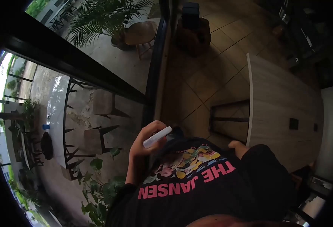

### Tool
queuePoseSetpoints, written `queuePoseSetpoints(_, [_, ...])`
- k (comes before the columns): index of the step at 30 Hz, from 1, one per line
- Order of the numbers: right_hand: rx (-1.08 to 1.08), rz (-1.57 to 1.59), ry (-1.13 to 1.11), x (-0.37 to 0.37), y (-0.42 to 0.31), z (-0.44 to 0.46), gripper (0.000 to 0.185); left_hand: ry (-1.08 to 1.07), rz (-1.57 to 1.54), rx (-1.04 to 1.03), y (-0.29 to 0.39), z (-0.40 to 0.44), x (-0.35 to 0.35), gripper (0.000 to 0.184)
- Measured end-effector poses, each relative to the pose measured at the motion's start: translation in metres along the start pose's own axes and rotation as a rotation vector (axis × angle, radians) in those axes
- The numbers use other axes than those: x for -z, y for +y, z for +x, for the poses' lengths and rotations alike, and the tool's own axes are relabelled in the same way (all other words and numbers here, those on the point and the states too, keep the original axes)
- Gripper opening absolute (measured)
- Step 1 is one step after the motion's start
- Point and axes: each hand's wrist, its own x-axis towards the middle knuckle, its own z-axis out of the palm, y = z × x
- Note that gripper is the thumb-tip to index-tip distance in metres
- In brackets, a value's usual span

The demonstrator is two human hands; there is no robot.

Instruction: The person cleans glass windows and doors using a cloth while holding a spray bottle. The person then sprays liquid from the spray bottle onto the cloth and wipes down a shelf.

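My left hand [148,137] is raised in front of the black T-shirt [212,196] that I wear, near the glass door frame. Its fingers are closed around a small white oblong object [157,137], whose exact kind I cannot make out. Only part of my right hand [237,145] shows, low at the right side of the shirt and close to the edge of the wood-topped table [283,109]. Its fingers are mostly hidden, and whether it holds anything does not show.
A dark door or window frame [155,72] runs along my left side. Beyond it stand a long outdoor table [58,113], stools [105,102], a wooden chair [140,33] and potted plants [102,189]. Ahead on the tiled floor [202,89] sits a dark stump-like stand [194,38].
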Motion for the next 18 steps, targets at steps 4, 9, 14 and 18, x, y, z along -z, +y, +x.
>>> queuePoseSetpoints(4, [0.305, -0.524, 0.036, 0.025, -0.021, -0.176, 0.048, 0.030, -0.306, -0.018, -0.034, 0.070, 0.034, 0.030])
queuePoseSetpoints(9, [-0.011, -0.514, 0.175, 0.026, -0.109, -0.041, 0.034, 0.247, -0.201, -0.024, -0.052, 0.205, 0.053, 0.031])
queuePoseSetpoints(14, [0.075, 0.282, 0.606, -0.023, -0.221, 0.042, 0.047, 0.205, -0.128, 0.022, -0.037, 0.312, 0.048, 0.031])
queuePoseSetpoints(18, [0.189, 0.420, 0.508, 0.006, -0.352, 0.083, 0.042, 0.080, -0.126, 0.089, -0.044, 0.383, 0.024, 0.034])
